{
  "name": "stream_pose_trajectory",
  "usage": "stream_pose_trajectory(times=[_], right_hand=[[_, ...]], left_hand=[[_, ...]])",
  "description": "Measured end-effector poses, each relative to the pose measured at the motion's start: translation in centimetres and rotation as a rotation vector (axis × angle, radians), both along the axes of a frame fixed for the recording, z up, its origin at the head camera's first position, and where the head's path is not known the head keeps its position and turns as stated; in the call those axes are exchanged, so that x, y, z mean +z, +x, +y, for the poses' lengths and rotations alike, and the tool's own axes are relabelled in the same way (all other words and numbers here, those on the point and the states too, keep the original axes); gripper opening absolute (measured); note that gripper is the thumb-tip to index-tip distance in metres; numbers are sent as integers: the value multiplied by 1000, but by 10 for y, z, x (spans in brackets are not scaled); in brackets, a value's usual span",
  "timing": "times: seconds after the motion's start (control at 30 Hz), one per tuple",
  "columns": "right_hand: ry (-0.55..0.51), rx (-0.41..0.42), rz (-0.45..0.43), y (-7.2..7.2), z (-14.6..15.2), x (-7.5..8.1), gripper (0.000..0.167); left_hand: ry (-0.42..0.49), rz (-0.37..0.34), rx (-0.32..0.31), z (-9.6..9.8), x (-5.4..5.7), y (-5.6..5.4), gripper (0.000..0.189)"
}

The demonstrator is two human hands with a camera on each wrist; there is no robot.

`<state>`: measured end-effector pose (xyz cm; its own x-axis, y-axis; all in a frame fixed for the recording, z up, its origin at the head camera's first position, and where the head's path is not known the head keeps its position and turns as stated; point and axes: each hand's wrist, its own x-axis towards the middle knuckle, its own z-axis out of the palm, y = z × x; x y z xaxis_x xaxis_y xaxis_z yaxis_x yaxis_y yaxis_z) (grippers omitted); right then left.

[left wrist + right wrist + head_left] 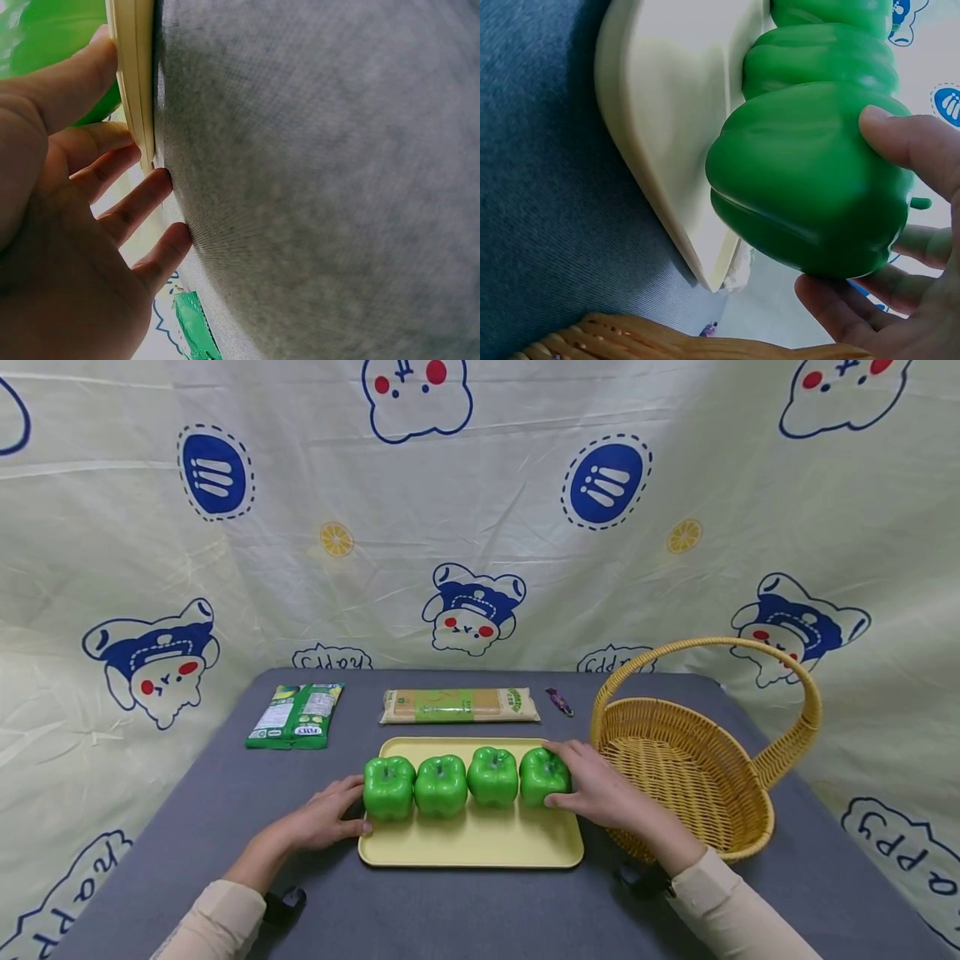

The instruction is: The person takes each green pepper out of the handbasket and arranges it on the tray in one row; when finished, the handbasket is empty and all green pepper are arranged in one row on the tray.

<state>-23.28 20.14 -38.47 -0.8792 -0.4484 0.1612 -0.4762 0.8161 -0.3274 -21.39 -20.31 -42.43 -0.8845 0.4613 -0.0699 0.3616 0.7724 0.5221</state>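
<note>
Several shiny green bell peppers stand in a row on a pale yellow tray (480,847). My right hand (600,787) grips the rightmost bell pepper (543,777). In the right wrist view, the thumb lies on one side of this bell pepper (810,180) and the fingers on the other. At the tray's left end, my left hand (324,817) touches the rim beside the leftmost bell pepper (389,787). Seen from the left wrist, its fingers are spread and loosely bent, with thumb and fingertips near the tray edge (135,90).
A wicker basket (678,760) with a tall handle stands right of the tray, close to my right forearm. Behind the tray lie a green snack packet (296,717), a long pack of noodles (460,705) and a small purple wrapped candy (559,702). A printed curtain hangs behind the table.
</note>
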Motion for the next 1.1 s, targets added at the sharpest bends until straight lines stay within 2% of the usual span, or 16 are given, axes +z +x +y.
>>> stream_pose_trajectory(times=[0.67, 1.1], right_hand=[[39, -1, -10, -2, -1, -4, 76], [17, 10, -3, -3, 0, -5, 79]], left_hand=[[-8, -3, -4, 0, 0, 0, 66], [-5, -26, 15, 1, 2, 0, 66]])
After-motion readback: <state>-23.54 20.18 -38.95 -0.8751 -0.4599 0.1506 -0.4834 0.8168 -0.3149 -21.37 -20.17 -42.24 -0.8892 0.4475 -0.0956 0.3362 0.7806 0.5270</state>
